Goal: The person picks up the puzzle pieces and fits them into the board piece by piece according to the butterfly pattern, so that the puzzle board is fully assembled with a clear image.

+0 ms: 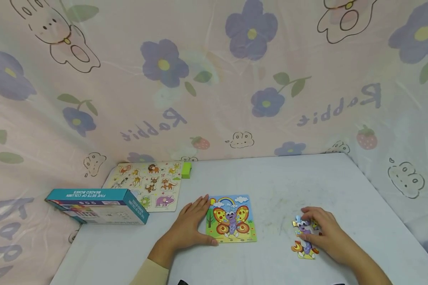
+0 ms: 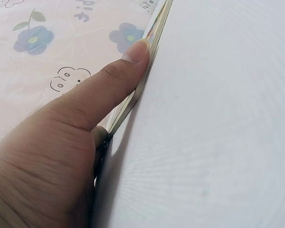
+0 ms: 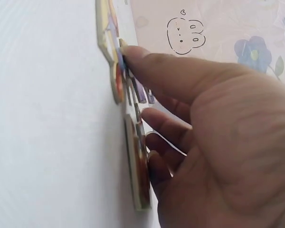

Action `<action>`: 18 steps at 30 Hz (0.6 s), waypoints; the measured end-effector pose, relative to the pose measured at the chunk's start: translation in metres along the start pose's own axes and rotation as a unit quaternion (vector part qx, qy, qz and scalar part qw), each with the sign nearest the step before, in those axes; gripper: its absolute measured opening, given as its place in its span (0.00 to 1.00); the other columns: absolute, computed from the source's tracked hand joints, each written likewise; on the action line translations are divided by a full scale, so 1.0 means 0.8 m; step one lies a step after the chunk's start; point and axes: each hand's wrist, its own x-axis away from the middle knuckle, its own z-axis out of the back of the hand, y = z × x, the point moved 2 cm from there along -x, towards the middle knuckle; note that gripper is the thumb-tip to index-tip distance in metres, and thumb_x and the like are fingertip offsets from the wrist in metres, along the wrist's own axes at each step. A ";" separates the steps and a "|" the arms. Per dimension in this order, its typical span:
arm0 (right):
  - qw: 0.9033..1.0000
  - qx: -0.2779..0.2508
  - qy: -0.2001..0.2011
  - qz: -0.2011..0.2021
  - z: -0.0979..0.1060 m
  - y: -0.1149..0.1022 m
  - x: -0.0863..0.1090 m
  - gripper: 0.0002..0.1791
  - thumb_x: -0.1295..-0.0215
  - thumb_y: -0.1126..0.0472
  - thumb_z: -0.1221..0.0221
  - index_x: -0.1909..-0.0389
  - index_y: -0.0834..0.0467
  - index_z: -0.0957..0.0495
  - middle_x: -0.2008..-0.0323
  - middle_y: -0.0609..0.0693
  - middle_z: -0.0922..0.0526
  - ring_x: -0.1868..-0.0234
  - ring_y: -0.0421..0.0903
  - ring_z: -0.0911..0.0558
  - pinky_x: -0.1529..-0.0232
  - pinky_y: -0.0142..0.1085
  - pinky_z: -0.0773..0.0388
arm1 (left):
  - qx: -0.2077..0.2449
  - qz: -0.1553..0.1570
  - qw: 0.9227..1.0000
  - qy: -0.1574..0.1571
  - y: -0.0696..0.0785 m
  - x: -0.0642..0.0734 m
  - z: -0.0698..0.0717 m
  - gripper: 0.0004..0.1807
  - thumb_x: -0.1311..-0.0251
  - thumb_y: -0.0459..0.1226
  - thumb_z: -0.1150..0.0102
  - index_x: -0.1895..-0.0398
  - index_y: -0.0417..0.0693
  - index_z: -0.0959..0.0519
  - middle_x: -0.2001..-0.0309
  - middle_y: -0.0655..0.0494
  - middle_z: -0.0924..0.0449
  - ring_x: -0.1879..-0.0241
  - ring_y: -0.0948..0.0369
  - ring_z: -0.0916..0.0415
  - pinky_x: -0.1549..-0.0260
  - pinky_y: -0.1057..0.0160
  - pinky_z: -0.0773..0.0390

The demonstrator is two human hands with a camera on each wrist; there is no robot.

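There is room between the butterfly board [image 1: 232, 221] and the loose pieces [image 1: 307, 249], and on the far right of the table [image 1: 321, 178]. The left hand [image 1: 190, 228] blocks the board's left side. Farther left stands a box [image 1: 98, 206]. A cloth [image 1: 214, 114] closes the far side.

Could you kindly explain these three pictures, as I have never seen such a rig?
There is no machine: a person works with two bare hands. The wide picture comes from a head-worn camera; the others from cameras on the left and right wrists. On the white table are a butterfly board, loose butterfly pieces, an animal board, a teal box and a green block. The left hand touches the butterfly board's edge; the right hand touches the pieces, though whether it grips any is unclear.
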 end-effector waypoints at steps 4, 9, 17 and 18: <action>1.000 0.005 -0.002 -0.005 0.000 -0.002 -0.002 0.18 0.32 0.58 0.24 0.47 0.52 0.20 0.37 0.52 0.21 0.34 0.59 0.33 0.41 0.51 0.35 | -0.001 0.000 1.000 0.001 -0.001 0.000 0.000 0.76 0.56 0.79 0.29 0.11 0.48 0.46 0.11 0.58 0.57 0.13 0.55 0.64 0.19 0.42 0.61; 0.999 0.024 -0.008 -0.022 0.001 -0.003 -0.001 0.29 0.32 0.56 0.24 0.34 0.61 0.19 0.35 0.58 0.25 0.33 0.65 0.34 0.41 0.64 0.32 | -0.001 0.001 1.000 0.001 -0.001 0.000 0.000 0.76 0.56 0.79 0.29 0.10 0.49 0.46 0.11 0.58 0.57 0.13 0.55 0.64 0.19 0.42 0.61; 1.000 0.019 0.004 -0.019 0.000 -0.002 -0.003 0.20 0.35 0.58 0.22 0.45 0.57 0.16 0.36 0.61 0.27 0.35 0.68 0.35 0.42 0.67 0.35 | 0.005 -0.007 1.000 0.006 -0.001 0.000 0.000 0.75 0.54 0.77 0.27 0.11 0.47 0.46 0.11 0.56 0.56 0.13 0.53 0.63 0.19 0.40 0.60; 1.000 0.019 0.006 -0.020 -0.001 -0.002 -0.003 0.20 0.35 0.58 0.22 0.46 0.57 0.15 0.36 0.61 0.27 0.34 0.68 0.35 0.42 0.67 0.35 | 0.005 -0.008 1.000 0.006 -0.001 -0.001 0.000 0.75 0.54 0.77 0.27 0.11 0.47 0.46 0.11 0.56 0.56 0.13 0.53 0.63 0.19 0.40 0.60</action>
